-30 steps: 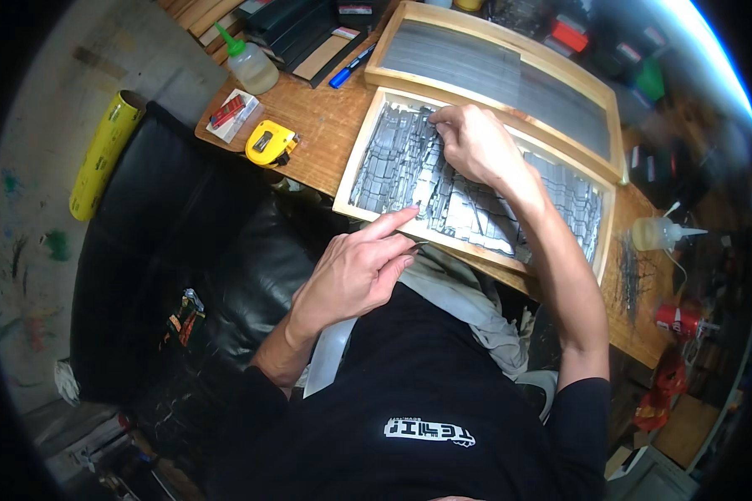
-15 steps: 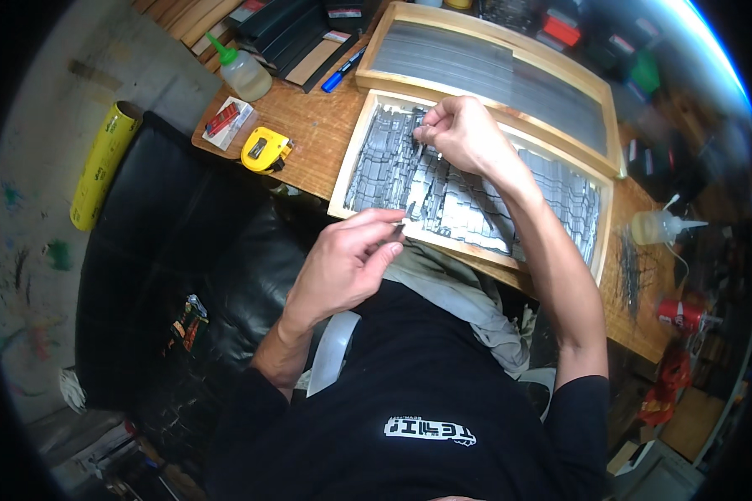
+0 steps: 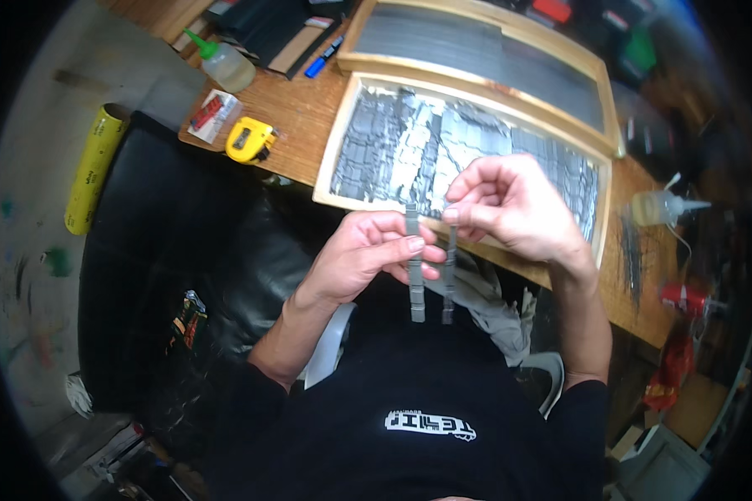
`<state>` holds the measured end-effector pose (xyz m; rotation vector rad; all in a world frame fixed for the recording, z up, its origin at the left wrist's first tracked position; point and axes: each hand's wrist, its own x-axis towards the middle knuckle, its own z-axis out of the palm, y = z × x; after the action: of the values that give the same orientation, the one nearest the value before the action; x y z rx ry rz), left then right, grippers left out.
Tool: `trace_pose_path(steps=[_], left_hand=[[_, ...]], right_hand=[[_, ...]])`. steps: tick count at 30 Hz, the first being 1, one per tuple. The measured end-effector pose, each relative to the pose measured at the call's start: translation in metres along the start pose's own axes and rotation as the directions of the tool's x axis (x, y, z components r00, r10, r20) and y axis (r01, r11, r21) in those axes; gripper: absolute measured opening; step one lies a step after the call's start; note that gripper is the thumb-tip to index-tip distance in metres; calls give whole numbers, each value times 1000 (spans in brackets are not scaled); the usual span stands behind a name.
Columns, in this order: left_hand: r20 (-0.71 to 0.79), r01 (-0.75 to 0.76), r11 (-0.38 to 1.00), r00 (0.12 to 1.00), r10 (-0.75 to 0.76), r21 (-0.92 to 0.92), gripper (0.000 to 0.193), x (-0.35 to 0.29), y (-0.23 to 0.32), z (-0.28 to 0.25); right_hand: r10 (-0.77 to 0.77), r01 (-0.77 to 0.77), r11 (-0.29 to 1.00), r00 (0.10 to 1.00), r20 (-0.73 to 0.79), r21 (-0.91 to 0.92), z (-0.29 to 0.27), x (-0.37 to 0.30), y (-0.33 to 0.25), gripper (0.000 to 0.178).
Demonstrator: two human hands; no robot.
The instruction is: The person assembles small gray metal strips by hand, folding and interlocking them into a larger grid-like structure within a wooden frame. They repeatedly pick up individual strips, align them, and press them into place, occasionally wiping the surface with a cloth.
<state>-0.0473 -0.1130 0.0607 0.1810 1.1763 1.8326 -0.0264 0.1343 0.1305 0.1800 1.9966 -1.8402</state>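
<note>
Two strips held side by side, nearly parallel

By the left hand (image 3: pixel 368 255), the left strip (image 3: pixel 417 296) is gripped between thumb and fingers, its long axis running nearly straight up and down in view. By the right hand (image 3: pixel 518 209), the right strip (image 3: pixel 449 288) is pinched at its upper end and left to hang. The two strips are set apart by a narrow gap, with the right strip just to the right of the left one. Their lower ends are seen at almost the same level, in front of the shirt (image 3: pixel 376 367). The gap is partly crossed by the left fingertips, to which the left strip is nearer; whether the right strip is touched by them cannot be told.

Beyond the hands, the near tray (image 3: pixel 330 199), filled with grey pieces, is set on the tabletop (image 3: pixel 297 129), and the far tray (image 3: pixel 501 88) is placed behind it. The tape measure (image 3: pixel 251 139) is seen to the left of the near tray.

Half a second ago, the right hand was held over the near tray's upper left part; now it has been brought down beside the left hand, and the strips are seen much more fully.
</note>
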Motion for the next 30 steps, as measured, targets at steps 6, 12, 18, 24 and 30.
trace_pose_path(steps=[6, 12, 18, 24, 30], left_hand=[[84, 69, 998, 994, -69, 7, 21, 9, -24, 21], [54, 127, 991, 990, -129, 35, 19, 3, -33, 31], [-144, 10, 990, 989, -31, -144, 22, -10, -46, 26], [-176, -9, 973, 984, -33, -232, 26, -10, -54, 34], [-162, 72, 984, 982, -99, -161, 28, -9, -60, 44]], right_hand=[[-78, 90, 994, 984, -160, 67, 19, -27, 53, 15], [-259, 236, 965, 918, -299, -114, 30, -54, 70, 18], [-264, 260, 937, 964, 14, -232, 34, -108, 88, 29], [-426, 423, 901, 904, -14, -97, 49, -112, 133, 15], [-446, 442, 894, 893, -64, -67, 64, -125, 155, 27]])
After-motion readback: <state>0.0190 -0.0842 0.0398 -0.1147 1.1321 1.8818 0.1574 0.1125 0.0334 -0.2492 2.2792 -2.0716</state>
